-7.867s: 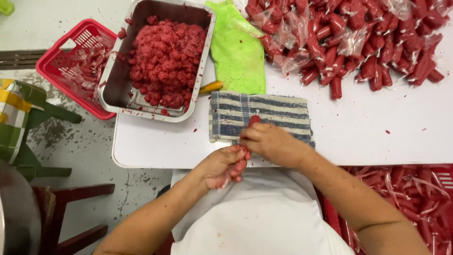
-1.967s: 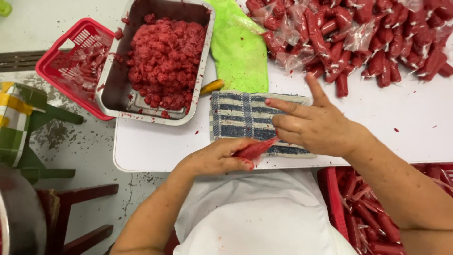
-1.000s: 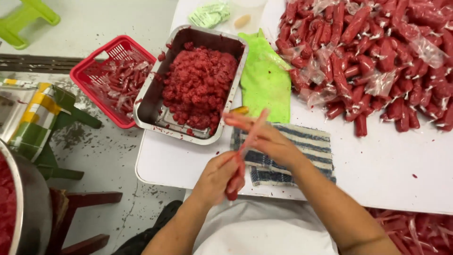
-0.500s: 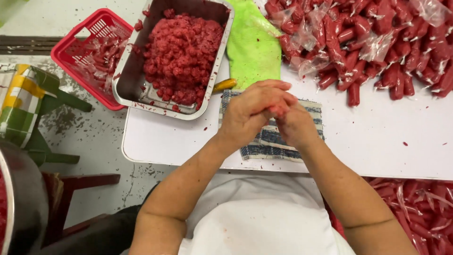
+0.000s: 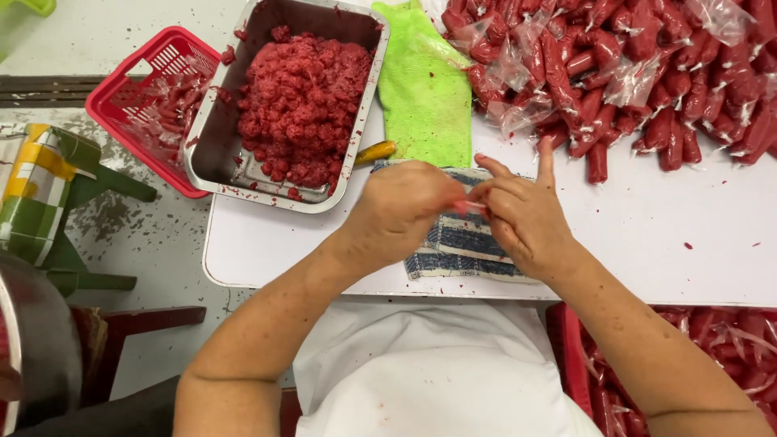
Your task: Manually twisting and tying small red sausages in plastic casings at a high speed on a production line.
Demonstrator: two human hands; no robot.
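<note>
Here, left hand (image 5: 402, 206) and right hand (image 5: 522, 214) pinch a red sausage (image 5: 469, 207) over striped cloth (image 5: 465, 243).

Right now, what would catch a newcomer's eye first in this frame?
Most striking is the red: a metal tray heaped with red minced filling at the table's upper left, and a big pile of red filled plastic tubes across the upper right. At centre, the left hand and right hand meet over a blue striped cloth, pinching a small red piece.
</note>
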